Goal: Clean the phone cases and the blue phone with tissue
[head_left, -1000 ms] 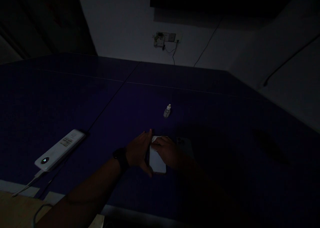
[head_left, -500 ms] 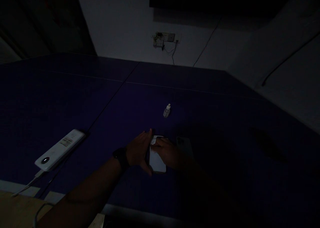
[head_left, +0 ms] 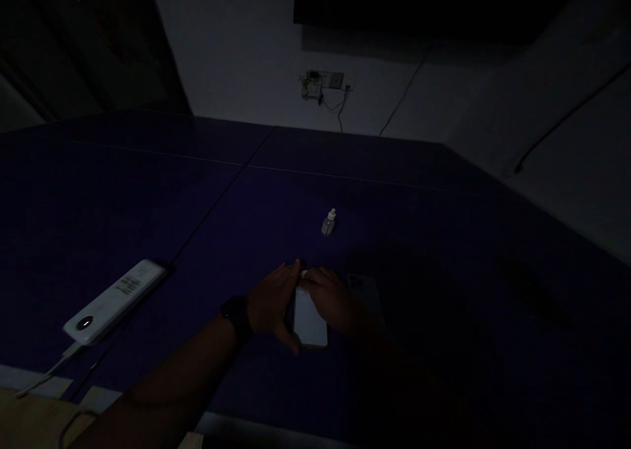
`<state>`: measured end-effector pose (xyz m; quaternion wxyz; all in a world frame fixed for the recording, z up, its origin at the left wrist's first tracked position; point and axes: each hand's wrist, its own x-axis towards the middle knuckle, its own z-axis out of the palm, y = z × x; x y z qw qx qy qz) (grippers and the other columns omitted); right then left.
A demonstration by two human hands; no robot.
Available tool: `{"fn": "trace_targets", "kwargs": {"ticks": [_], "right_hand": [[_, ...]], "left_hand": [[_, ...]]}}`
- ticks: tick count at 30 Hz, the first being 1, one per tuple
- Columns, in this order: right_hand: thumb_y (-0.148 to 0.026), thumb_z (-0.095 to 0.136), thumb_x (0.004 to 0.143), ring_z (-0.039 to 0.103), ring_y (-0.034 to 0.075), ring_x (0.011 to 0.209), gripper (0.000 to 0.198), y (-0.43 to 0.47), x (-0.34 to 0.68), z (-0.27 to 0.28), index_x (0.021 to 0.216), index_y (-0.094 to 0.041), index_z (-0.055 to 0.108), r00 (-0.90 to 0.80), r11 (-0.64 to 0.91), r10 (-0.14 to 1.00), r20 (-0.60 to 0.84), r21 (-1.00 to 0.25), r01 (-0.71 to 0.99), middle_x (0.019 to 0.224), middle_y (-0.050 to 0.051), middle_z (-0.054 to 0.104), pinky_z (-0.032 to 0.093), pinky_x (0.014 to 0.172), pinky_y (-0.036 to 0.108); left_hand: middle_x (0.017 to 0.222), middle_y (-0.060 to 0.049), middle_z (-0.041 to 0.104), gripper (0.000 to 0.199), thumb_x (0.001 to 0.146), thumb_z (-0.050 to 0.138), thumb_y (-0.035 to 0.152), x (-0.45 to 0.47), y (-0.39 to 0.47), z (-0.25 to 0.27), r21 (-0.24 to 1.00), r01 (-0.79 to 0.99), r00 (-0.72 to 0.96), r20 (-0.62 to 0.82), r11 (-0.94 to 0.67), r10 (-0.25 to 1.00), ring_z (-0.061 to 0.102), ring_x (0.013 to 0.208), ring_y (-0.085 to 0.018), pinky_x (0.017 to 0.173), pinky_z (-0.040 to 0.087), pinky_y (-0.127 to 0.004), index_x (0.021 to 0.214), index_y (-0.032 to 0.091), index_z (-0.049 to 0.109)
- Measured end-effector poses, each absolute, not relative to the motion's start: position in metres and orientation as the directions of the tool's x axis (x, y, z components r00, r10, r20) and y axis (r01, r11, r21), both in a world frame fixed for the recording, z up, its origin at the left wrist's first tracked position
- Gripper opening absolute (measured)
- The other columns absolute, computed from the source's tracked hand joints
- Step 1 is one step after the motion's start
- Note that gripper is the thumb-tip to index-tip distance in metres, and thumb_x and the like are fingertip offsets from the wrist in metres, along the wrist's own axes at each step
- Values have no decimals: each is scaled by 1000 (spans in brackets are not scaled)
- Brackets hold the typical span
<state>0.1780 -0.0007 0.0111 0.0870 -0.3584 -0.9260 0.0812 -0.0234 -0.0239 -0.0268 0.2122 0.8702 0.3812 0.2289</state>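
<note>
A pale, flat phone (head_left: 311, 324) lies on the dark blue surface in front of me. My left hand (head_left: 271, 299), with a dark watch on its wrist, rests along the phone's left edge, fingers stretched and thumb apart. Bent over the phone's upper part, my right hand (head_left: 331, 298) presses a small white wipe (head_left: 304, 275) against it. The wipe is mostly hidden under the fingers, and I cannot tell whether it is paper or cloth. Just right of that hand, a dark grey phone (head_left: 365, 288) lies with its camera lenses up, partly covered by my forearm.
Beyond my hands stands a small clear bottle (head_left: 328, 224) with a white top. A white power bank (head_left: 116, 301) with a lit round display and a cable (head_left: 49, 373) lies to the left. Wall sockets (head_left: 325, 81) with cords are at the back. The room is dim.
My right hand has shifted slightly up along the phone with the wipe, exposing more of its lower face. My left hand keeps its place at the edge. The whole view has tilted slightly.
</note>
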Motion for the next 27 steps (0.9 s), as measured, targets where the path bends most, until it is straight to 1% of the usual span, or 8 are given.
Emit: {"fn": "trace_targets", "kwargs": {"ticks": [3,7,11,13,17,20,25,27], "right_hand": [[-7,53,97,56,24,105,28,2,178,9,117,-17,71,-732,735,673,108,-205,646,112,9,66,41,92,36],[-11,57,96,57,22,99,21,1,181,6,106,-19,74,-802,790,593,74,-244,562,101,6,67,43,86,33],[-7,55,95,54,22,102,29,5,179,5,114,-21,72,-737,744,663,127,-222,631,108,7,66,41,91,35],[-7,54,95,54,23,101,29,7,178,5,114,-20,72,-720,729,683,126,-195,657,106,8,67,40,92,37],[-8,55,95,56,22,95,25,6,179,4,103,-20,76,-774,772,625,100,-224,595,94,6,67,43,87,35],[-8,58,93,58,21,92,23,8,180,-1,98,-20,77,-784,784,604,142,-286,552,89,4,67,45,85,32],[-3,55,92,60,21,100,29,18,177,-8,107,-18,75,-712,736,670,208,-313,601,104,7,69,45,94,32],[-3,53,93,61,21,99,28,18,176,-8,105,-17,75,-711,734,674,204,-300,610,102,8,69,46,93,33]], "left_hand": [[160,-32,27,166,41,71,93,-24,-23,-29,512,589,607,232,-626,760,31,146,-50,119,22,-65,158,8,-11],[158,-34,28,167,43,66,96,-24,-21,-31,458,608,622,233,-648,748,34,144,-50,118,26,-65,156,8,-18],[159,-33,27,167,42,64,98,-25,-21,-29,445,602,631,243,-663,736,34,145,-50,117,27,-65,156,9,-20],[158,-34,28,169,40,65,98,-25,-21,-29,445,610,625,239,-656,743,34,144,-51,117,28,-66,156,8,-20],[159,-34,26,167,42,66,96,-25,-21,-31,432,611,631,240,-663,738,34,144,-50,117,28,-65,156,9,-20],[160,-33,24,166,43,68,95,-25,-21,-32,430,608,631,249,-668,734,34,145,-50,117,27,-65,156,10,-19],[160,-33,24,166,44,69,94,-25,-21,-31,437,602,641,235,-669,731,33,145,-49,118,26,-65,156,11,-20],[160,-33,24,166,43,69,94,-25,-21,-31,442,605,636,233,-662,736,33,145,-49,118,26,-65,157,10,-19]]}}
